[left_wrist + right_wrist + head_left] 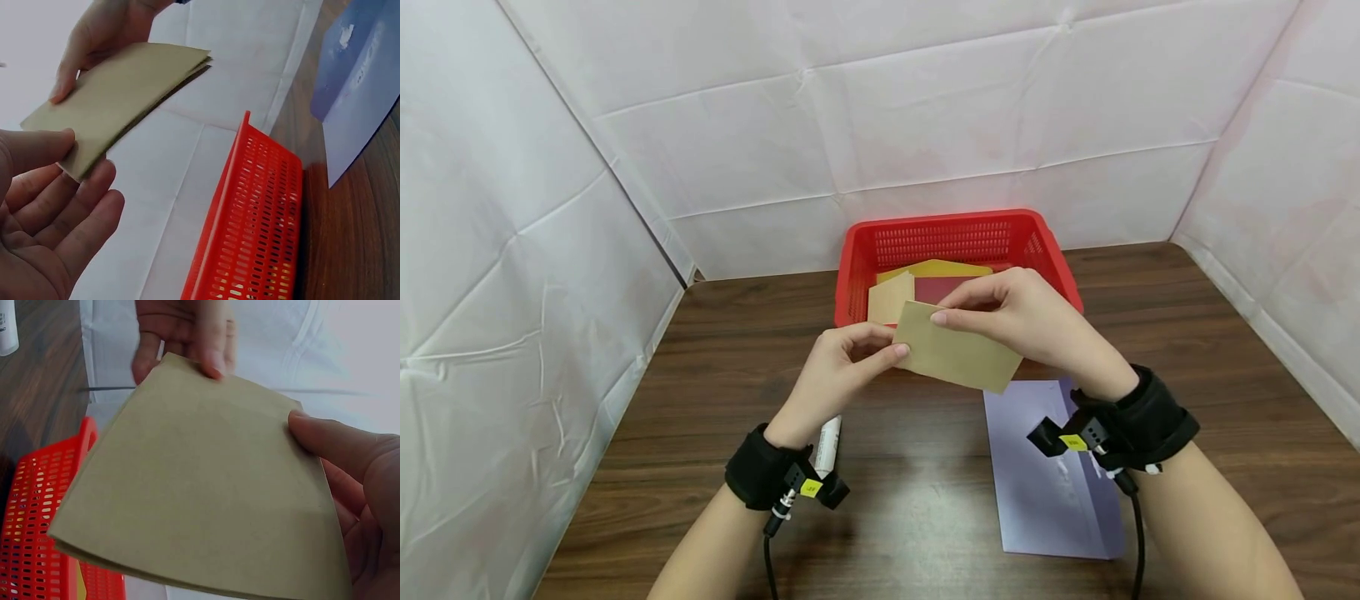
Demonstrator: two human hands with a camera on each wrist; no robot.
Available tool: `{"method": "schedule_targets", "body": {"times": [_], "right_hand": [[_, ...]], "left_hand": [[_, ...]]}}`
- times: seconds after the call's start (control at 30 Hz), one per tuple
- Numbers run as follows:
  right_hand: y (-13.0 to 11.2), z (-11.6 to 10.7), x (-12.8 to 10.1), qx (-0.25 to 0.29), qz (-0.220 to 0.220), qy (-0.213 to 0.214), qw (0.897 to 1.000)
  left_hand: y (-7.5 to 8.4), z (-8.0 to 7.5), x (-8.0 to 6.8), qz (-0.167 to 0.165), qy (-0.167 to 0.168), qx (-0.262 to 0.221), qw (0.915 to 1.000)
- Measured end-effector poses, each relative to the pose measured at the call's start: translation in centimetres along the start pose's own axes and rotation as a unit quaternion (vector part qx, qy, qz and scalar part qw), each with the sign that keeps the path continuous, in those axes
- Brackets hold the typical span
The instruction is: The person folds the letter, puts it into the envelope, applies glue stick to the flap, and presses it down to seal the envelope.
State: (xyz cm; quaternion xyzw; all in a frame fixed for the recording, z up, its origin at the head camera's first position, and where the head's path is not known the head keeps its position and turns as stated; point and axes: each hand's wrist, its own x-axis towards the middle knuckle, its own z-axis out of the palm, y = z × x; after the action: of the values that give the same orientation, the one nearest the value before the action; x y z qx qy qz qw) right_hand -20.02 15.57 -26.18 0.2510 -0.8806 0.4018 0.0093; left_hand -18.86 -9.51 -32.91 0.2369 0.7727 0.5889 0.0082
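Both hands hold a tan kraft envelope (pixel 957 357) above the table, in front of a red basket (pixel 951 227). My left hand (pixel 844 364) pinches its left corner between thumb and fingers. My right hand (pixel 1022 317) grips its upper edge from the right. In the left wrist view the envelope (pixel 119 94) shows edge-on, two layers thick. It fills the right wrist view, the envelope (pixel 200 500) with my thumb (pixel 337 444) on its face.
The red basket holds a yellow envelope (pixel 936 269), a dark red one (pixel 942 289) and a tan one (pixel 891 298). A lavender sheet (pixel 1045 475) lies flat under my right wrist. A white tube (pixel 828 443) lies by my left wrist. White fabric walls surround the wooden table (pixel 715 392).
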Motion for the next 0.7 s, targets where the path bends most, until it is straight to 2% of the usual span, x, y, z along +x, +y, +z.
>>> {"method": "schedule_targets", "body": {"times": [0.13,0.33,0.53,0.7], "right_hand": [[0.1,0.7,0.1,-0.004,-0.023,-0.009,1.000],[-0.2,1.7,0.2,-0.017,-0.048,-0.029,0.998],[-0.3,1.9,0.1,-0.019,-0.042,-0.036,0.998],[0.2,1.4,-0.2,-0.021,-0.024,-0.026,0.999]], "left_hand": [[0.4,-0.1,0.1,0.009,0.009,0.006,0.9999],[0.9,0.0,0.5,0.040,0.010,-0.007,0.9991],[0.9,0.0,0.3,0.052,0.022,-0.014,0.9983],[1.1,-0.5,0.1,0.054,0.037,0.005,0.9978]]}}
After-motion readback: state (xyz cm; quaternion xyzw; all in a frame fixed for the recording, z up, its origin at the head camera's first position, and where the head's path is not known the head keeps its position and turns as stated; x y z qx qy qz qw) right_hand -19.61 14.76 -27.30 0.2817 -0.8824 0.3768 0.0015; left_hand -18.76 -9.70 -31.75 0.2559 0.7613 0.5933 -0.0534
